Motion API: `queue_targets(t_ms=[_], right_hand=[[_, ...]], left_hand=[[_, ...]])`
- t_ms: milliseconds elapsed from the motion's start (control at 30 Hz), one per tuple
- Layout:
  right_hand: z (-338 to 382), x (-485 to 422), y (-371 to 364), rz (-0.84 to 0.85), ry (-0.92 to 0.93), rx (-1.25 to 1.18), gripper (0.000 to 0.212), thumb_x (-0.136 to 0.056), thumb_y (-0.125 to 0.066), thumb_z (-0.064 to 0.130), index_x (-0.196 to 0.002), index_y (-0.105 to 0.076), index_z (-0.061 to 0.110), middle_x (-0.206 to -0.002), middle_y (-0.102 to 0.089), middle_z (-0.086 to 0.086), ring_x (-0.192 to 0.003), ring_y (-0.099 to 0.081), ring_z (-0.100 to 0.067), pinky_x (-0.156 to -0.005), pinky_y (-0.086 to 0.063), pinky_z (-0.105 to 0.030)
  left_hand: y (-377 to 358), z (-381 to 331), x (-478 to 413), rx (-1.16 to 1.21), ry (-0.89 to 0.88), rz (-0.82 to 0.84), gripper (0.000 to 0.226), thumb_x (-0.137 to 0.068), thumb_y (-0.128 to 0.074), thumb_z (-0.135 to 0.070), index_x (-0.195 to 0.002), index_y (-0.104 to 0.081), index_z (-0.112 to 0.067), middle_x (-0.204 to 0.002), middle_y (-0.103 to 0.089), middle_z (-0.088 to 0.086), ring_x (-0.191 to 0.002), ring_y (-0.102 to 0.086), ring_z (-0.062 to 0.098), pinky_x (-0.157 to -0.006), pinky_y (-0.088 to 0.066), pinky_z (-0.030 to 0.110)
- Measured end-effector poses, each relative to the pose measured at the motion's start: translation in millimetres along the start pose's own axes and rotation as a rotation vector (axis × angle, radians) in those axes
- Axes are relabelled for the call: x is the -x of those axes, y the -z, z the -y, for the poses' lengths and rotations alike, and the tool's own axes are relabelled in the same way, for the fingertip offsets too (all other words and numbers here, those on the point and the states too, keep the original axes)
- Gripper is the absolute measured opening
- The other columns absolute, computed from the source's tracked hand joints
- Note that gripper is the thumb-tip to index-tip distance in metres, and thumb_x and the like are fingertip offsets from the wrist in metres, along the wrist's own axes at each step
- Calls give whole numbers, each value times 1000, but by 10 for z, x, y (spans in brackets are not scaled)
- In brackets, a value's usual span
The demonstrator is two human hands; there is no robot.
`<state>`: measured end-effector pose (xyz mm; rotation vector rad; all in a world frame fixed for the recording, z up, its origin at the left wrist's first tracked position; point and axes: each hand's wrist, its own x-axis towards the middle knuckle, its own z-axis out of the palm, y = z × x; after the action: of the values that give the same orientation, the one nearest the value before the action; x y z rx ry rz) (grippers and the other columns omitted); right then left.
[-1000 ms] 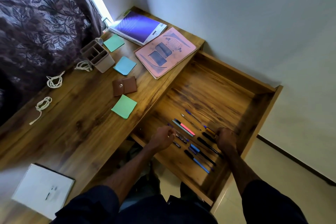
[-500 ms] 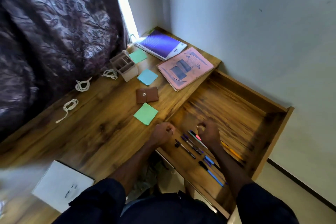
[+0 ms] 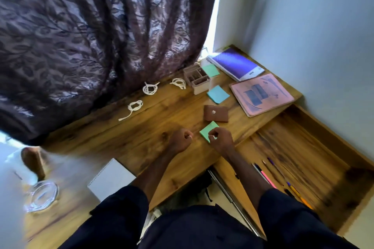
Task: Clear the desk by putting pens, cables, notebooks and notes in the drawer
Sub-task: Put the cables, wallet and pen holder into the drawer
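Observation:
My left hand (image 3: 180, 140) hovers over the wooden desk (image 3: 153, 133) with fingers curled and nothing in it. My right hand (image 3: 221, 139) sits over the near corner of a green sticky note pad (image 3: 207, 130), fingers curled at its edge; a firm grip does not show. The open drawer (image 3: 303, 147) at the right holds several pens (image 3: 269, 178). On the desk lie a blue note pad (image 3: 218, 94), another green pad (image 3: 210, 70), a pink notebook (image 3: 262, 94), a purple notebook (image 3: 235, 63), a white notebook (image 3: 111, 180) and three coiled white cables (image 3: 150, 88).
A brown wallet (image 3: 215, 113) lies beside the green pad. A beige pen holder (image 3: 196, 81) stands at the back by the dark curtain (image 3: 91, 36). A glass bowl (image 3: 41, 196) sits at the near left. The wall closes off the right.
Both hands have left the pens in the drawer and moved up and left onto the desk. My right hand has come to the green sticky note pad. The view has turned left.

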<state>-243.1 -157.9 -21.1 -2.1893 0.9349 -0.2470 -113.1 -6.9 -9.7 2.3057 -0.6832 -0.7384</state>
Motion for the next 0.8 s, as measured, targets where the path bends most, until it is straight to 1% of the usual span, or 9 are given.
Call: queue_targets(t_ms=[100,233,333,433,533,633,700,767,800], right_hand=[[94,-19,-168,58,-4,50,13,-82,-71,12,-92,-77,12,-93,-74,-3,-86,-65,-17,-77,-48,-27],[181,-45,-349,125,-67,104,18,-83,-67,13,-97,-78,12,-101,-74,-7,-94,-68,-24,-80,-50,-31],[231,-76,-430,177,-104,123,19,-84,-65,12,-99,-77,11,-104,-74,-8,-94,-67,-26,-79,-51,-33],[237,-104,-437,166,-106,118,20,-83,-65,10,-98,-78,12,-103,-74,-5,-92,-66,-21,-75,-47,-28],[203,-135,-398,150,-87,107,18,-83,-68,10,-98,-78,14,-101,-74,-2,-85,-61,-12,-72,-43,-24],[133,-228,-312,133,-59,80,14,-84,-71,9,-97,-77,12,-99,-74,-2,-86,-64,-14,-75,-52,-29],[108,-297,-237,127,-67,72,14,-85,-71,11,-98,-76,12,-99,-74,-3,-88,-65,-15,-77,-54,-31],[58,-389,-163,104,-77,57,12,-86,-70,12,-97,-76,12,-99,-74,-3,-86,-65,-15,-70,-50,-27],[37,-435,-121,87,-79,46,11,-86,-70,12,-95,-75,13,-97,-74,-2,-84,-65,-15,-68,-47,-25]], left_hand=[[178,168,19,-8,4,-6,18,-87,-67,-20,-100,-78,-14,-105,-75,0,-99,-67,16,-79,-40,18],[267,398,-9,-7,29,23,15,-83,-67,-18,-94,-77,-16,-101,-76,4,-96,-70,21,-84,-52,27],[269,476,-67,-18,38,34,13,-82,-68,-19,-92,-77,-18,-100,-76,4,-96,-70,22,-86,-54,31],[237,455,-121,-5,43,41,14,-83,-68,-19,-94,-77,-16,-101,-76,3,-96,-69,20,-86,-54,30],[195,377,-173,-34,52,47,18,-86,-66,-23,-99,-77,-18,-104,-75,-4,-100,-67,14,-85,-44,22],[140,278,-279,-59,66,55,20,-88,-63,-28,-103,-74,-22,-108,-72,-11,-102,-61,8,-86,-28,24],[109,208,-352,-53,83,75,20,-87,-63,-31,-103,-74,-24,-106,-72,-12,-100,-61,7,-89,-36,25],[75,148,-461,-38,78,90,21,-83,-65,-31,-101,-74,-24,-105,-74,-10,-101,-66,11,-93,-49,30],[64,100,-511,-30,73,103,22,-84,-64,-30,-102,-74,-24,-105,-74,-8,-102,-67,12,-93,-51,30]])
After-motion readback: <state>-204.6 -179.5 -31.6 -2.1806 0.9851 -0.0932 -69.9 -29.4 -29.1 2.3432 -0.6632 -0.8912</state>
